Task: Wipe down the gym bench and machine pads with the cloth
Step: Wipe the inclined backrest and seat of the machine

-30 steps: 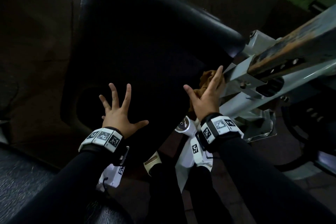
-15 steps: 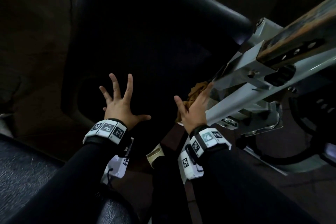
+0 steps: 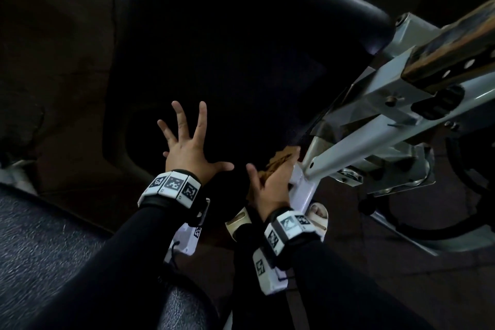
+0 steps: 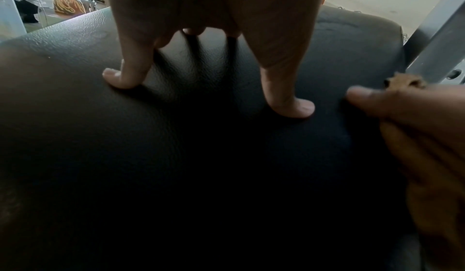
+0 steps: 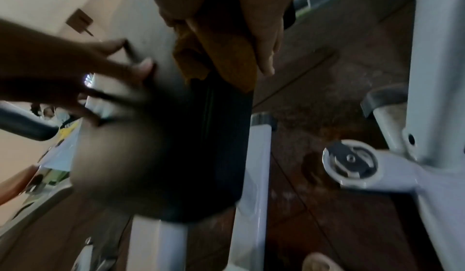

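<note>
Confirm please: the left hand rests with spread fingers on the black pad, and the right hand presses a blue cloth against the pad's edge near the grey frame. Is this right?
Only the colour is wrong. The cloth is orange-brown, not blue, as the right wrist view shows. The rest holds: the left hand rests with spread fingers on the black pad, and the right hand presses the cloth against the pad's edge near the grey frame.

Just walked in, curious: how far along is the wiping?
Done: nothing shows as cleaned; the black pad is too dark to judge. In hand: right hand presses the brown cloth on the pad's edge; left hand braces. Left: other pads, unseen here.
</note>
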